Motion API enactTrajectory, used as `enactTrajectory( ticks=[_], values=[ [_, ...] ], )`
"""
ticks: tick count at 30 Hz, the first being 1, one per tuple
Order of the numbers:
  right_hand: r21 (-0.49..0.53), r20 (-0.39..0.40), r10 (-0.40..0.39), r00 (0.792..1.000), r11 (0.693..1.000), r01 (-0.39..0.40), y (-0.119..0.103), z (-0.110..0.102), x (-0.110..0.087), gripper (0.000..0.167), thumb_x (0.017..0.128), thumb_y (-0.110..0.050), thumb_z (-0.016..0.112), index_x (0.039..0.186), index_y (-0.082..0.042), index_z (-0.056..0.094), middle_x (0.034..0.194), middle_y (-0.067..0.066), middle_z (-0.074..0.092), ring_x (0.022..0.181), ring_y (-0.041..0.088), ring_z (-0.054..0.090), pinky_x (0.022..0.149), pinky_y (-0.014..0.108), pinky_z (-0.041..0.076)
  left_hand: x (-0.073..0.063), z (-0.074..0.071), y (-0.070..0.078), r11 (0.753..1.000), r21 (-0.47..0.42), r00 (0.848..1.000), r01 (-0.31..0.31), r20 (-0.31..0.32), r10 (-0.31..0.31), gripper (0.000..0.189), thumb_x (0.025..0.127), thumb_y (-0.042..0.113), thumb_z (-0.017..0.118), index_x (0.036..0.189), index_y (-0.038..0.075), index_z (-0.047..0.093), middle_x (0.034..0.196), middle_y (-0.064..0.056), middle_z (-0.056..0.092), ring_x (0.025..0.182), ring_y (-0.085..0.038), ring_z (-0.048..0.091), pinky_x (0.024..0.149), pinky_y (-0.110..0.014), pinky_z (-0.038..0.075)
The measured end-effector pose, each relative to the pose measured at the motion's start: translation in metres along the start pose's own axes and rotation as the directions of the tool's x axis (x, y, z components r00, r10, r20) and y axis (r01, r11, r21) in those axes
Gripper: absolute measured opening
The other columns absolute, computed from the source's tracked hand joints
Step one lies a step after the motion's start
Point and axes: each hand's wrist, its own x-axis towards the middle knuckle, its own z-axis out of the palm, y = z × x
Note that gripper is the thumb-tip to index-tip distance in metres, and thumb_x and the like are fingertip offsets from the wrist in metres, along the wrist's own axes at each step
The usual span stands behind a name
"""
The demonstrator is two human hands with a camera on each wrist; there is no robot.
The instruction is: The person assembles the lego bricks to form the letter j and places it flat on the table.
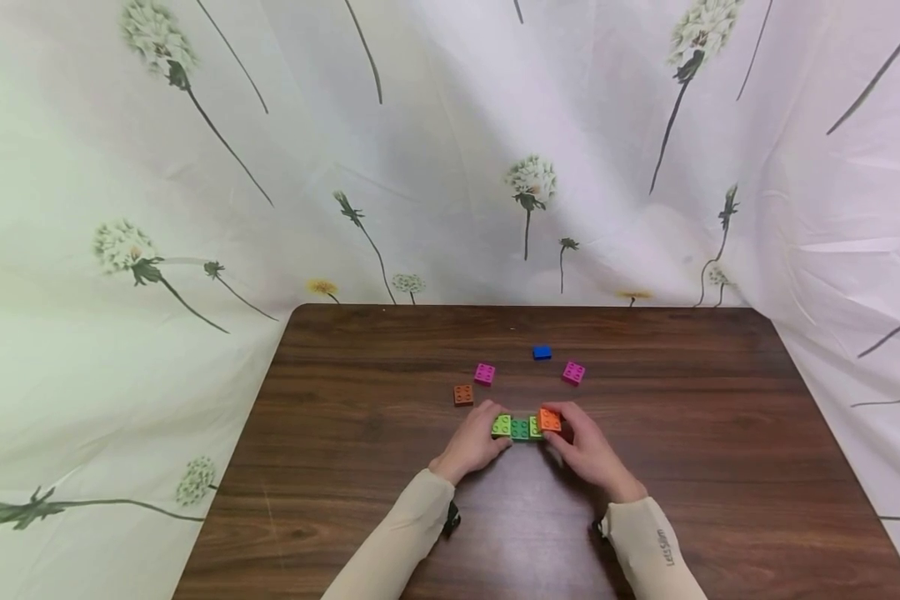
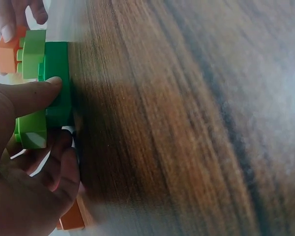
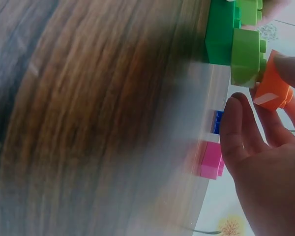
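Note:
A dark green brick (image 1: 520, 429) lies on the table with a light green brick (image 1: 502, 426) on its left end and another light green brick (image 3: 245, 58) on its right end. My left hand (image 1: 474, 442) holds this assembly, its thumb pressing the dark green side in the left wrist view and its fingers around the far side. Between thumb and fingers, my right hand (image 1: 587, 446) pinches an orange brick (image 3: 273, 84). That brick is tilted, at the studs of the right light green brick; whether they touch I cannot tell.
Beyond the hands on the brown wooden table (image 1: 345, 450) lie a brown-orange brick (image 1: 462, 395), a pink brick (image 1: 484, 373), a blue brick (image 1: 542, 353) and a second pink brick (image 1: 573, 372). A flower-patterned cloth (image 1: 450, 208) hangs behind the table's back edge.

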Motion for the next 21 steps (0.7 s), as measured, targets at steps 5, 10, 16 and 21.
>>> enactTrajectory(
  ticks=[5,10,16,21],
  values=[
    [0.023,0.045,0.023,0.999,0.999,-0.024,-0.0036,0.0005,0.0016,0.039,0.089,-0.010,0.068,0.126,-0.011,0.058,0.115,0.002,0.061,0.104,0.015,0.058,0.090,0.038,0.049,0.0001,0.0005,-0.0001,1.000,-0.010,1.000,0.001,-0.001,-0.001,0.038,0.087,0.020,0.072,0.121,0.012,0.060,0.115,-0.001,0.058,0.103,-0.012,0.054,0.093,-0.034,0.046],
    [0.024,0.052,0.033,0.998,0.999,-0.034,-0.0030,0.0016,0.0021,0.039,0.088,-0.012,0.070,0.125,-0.015,0.058,0.115,-0.001,0.062,0.104,0.014,0.057,0.090,0.038,0.048,0.0007,0.0000,-0.0005,1.000,-0.015,1.000,0.000,0.000,0.000,0.037,0.086,0.020,0.072,0.121,0.012,0.061,0.113,0.000,0.058,0.100,-0.011,0.053,0.091,-0.032,0.047],
    [0.005,0.057,0.035,0.998,0.999,-0.036,-0.0013,0.0031,0.0030,0.038,0.088,-0.017,0.071,0.125,-0.017,0.059,0.115,-0.003,0.062,0.105,0.015,0.056,0.092,0.042,0.047,0.0011,0.0003,-0.0009,1.000,-0.014,1.000,0.004,0.004,-0.004,0.037,0.086,0.020,0.072,0.121,0.012,0.060,0.114,-0.001,0.058,0.100,-0.012,0.053,0.092,-0.033,0.047],
    [-0.003,0.048,0.039,0.998,0.999,-0.039,-0.0032,0.0024,0.0024,0.038,0.088,-0.017,0.071,0.125,-0.017,0.059,0.114,-0.002,0.063,0.103,0.016,0.057,0.091,0.043,0.047,0.0009,0.0005,-0.0008,1.000,-0.015,1.000,0.002,0.006,-0.002,0.037,0.086,0.020,0.072,0.121,0.012,0.060,0.114,-0.001,0.058,0.100,-0.012,0.053,0.092,-0.033,0.047]
  ],
)
